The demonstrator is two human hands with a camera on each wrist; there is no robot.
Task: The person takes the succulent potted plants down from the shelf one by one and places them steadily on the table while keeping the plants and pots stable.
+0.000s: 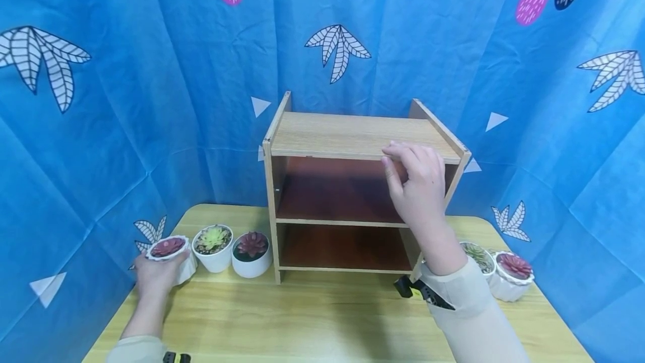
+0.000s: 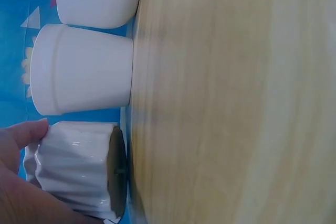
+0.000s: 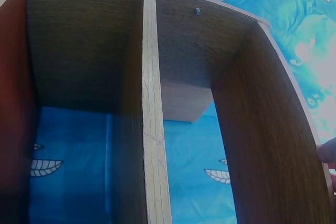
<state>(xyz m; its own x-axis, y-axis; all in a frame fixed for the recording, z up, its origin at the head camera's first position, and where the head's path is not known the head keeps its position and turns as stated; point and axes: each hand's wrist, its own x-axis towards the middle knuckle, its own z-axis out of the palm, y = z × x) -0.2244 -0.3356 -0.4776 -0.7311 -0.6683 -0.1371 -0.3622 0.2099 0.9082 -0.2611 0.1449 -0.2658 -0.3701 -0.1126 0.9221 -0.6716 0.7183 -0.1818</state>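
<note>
My left hand [image 1: 156,273] grips a white fluted pot [image 2: 79,169] that holds a red succulent [image 1: 168,247]. The pot is tilted, its underside showing in the left wrist view. Beside it stand a white pot with a light green succulent [image 1: 213,238] and a rounder white pot with a dark red succulent [image 1: 252,245]. At the front edge of the top board of a wooden shelf [image 1: 347,128], my right hand [image 1: 418,184] has its fingers above the edge and its thumb just below, pinching it. Only fingertips [image 3: 328,151] of that hand show in the right wrist view.
The shelf's lower compartments [image 1: 342,245] stand behind the right forearm. Right of the shelf are a pot with a striped green succulent [image 1: 478,259] and a white fluted pot with a red succulent [image 1: 511,284]. Blue patterned cloth [image 1: 221,99] surrounds the wooden table [image 1: 282,324].
</note>
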